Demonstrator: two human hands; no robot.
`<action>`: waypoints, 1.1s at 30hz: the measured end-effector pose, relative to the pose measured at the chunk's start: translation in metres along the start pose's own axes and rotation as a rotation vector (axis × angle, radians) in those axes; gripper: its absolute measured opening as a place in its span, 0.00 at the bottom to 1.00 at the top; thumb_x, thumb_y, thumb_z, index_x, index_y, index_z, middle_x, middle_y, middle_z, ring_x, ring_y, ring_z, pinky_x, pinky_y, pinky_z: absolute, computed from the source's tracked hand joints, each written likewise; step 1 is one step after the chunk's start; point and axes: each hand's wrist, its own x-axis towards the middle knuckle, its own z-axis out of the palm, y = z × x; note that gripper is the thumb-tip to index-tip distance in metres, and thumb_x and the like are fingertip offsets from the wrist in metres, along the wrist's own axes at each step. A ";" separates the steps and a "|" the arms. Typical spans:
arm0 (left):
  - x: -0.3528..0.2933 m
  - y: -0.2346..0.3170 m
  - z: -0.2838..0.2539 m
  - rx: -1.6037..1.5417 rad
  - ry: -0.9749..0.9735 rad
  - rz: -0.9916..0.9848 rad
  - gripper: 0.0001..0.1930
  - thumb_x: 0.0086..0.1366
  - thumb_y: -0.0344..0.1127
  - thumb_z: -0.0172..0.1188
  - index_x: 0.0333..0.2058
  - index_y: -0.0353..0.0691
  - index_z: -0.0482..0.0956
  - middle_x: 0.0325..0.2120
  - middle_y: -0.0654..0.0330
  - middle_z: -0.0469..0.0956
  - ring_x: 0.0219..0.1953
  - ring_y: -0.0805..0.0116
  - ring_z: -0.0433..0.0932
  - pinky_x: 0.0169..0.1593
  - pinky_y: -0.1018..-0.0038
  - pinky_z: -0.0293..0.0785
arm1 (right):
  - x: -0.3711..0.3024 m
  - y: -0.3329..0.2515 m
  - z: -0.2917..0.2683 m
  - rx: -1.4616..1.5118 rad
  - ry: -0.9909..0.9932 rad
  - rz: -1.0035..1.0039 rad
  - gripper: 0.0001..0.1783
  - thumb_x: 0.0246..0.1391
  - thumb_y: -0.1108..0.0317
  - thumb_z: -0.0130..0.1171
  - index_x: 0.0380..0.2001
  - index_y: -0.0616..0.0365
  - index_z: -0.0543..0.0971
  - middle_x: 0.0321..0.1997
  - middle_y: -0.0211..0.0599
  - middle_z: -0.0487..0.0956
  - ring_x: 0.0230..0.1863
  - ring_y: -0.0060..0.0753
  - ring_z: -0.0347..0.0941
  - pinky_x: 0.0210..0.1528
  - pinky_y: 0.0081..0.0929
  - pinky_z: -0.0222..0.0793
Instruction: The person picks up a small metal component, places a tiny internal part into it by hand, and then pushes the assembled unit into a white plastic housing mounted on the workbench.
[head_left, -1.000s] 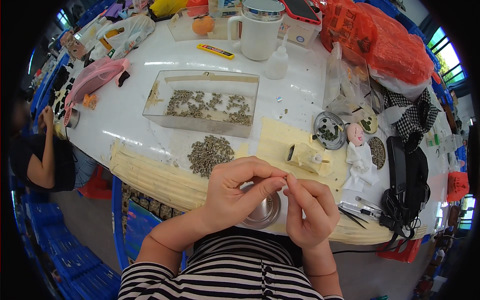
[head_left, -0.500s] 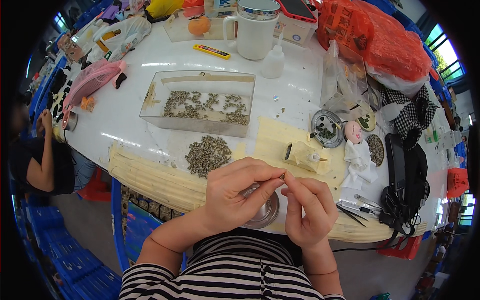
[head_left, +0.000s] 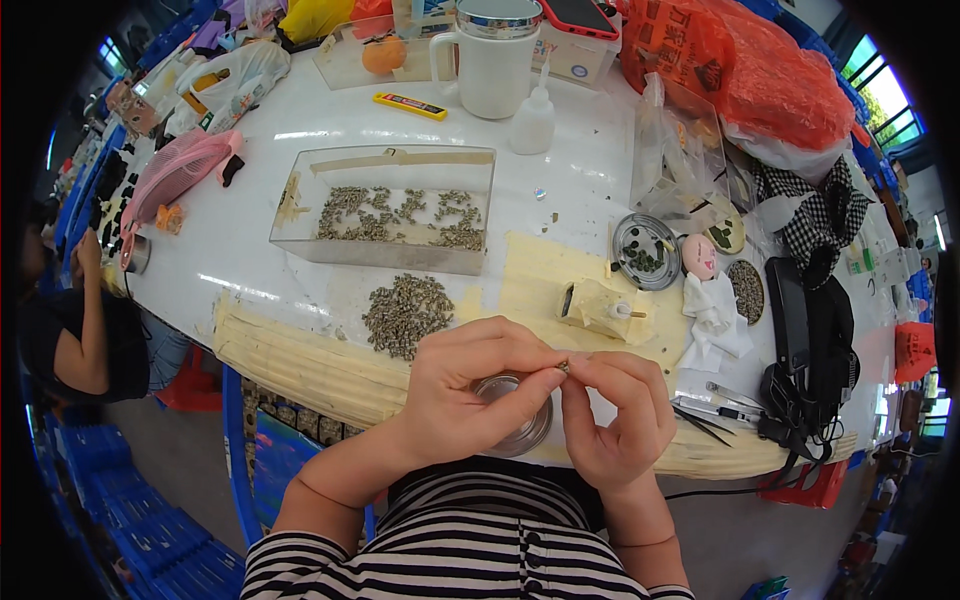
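Note:
My left hand (head_left: 475, 385) and my right hand (head_left: 622, 415) meet fingertip to fingertip above the table's near edge. Between the left thumb and index finger is a tiny metal piece (head_left: 565, 367), mostly covered; the right fingertips pinch at its other side. Under my hands stands a round metal dish (head_left: 535, 432), partly hidden. Just beyond the left hand lies a heap of small metal parts (head_left: 408, 315). Behind the heap, a clear plastic box (head_left: 375, 255) holds more such parts. Right of it sits a tape-wrapped block (head_left: 600, 310) with a short pin sticking out.
Tweezers (head_left: 703, 425) and a craft knife (head_left: 735, 408) lie at the right, beside a black bag (head_left: 790, 320). A round dish of dark green pieces (head_left: 647, 252), a white mug (head_left: 497, 65) and a squeeze bottle (head_left: 533, 122) stand farther back. At left a person (head_left: 80, 330) sits.
The table's things have shifted slightly left in view. The pinched fingertips and the metal piece sit a little lower, and the right thumb has moved in closer to the piece.

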 end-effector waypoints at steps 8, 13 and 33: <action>-0.005 0.001 -0.002 -0.201 -0.047 -0.239 0.06 0.58 0.19 0.65 0.35 0.29 0.84 0.31 0.54 0.82 0.34 0.71 0.80 0.40 0.78 0.74 | 0.000 -0.001 -0.002 -0.019 -0.021 0.006 0.17 0.41 0.83 0.70 0.38 0.58 0.83 0.34 0.37 0.81 0.30 0.32 0.79 0.29 0.23 0.74; -0.005 0.000 -0.003 -0.244 -0.057 -0.274 0.06 0.58 0.19 0.65 0.35 0.29 0.84 0.31 0.54 0.82 0.34 0.72 0.79 0.39 0.78 0.74 | 0.001 -0.001 -0.003 -0.005 -0.037 0.024 0.17 0.41 0.83 0.69 0.38 0.59 0.84 0.34 0.37 0.81 0.31 0.32 0.78 0.30 0.23 0.74; -0.006 0.000 0.000 -0.340 -0.029 -0.246 0.09 0.62 0.19 0.62 0.41 0.29 0.83 0.35 0.55 0.82 0.35 0.75 0.81 0.39 0.81 0.78 | -0.001 -0.003 -0.004 -0.011 -0.006 0.061 0.16 0.42 0.83 0.69 0.37 0.59 0.83 0.34 0.37 0.81 0.31 0.32 0.78 0.31 0.23 0.74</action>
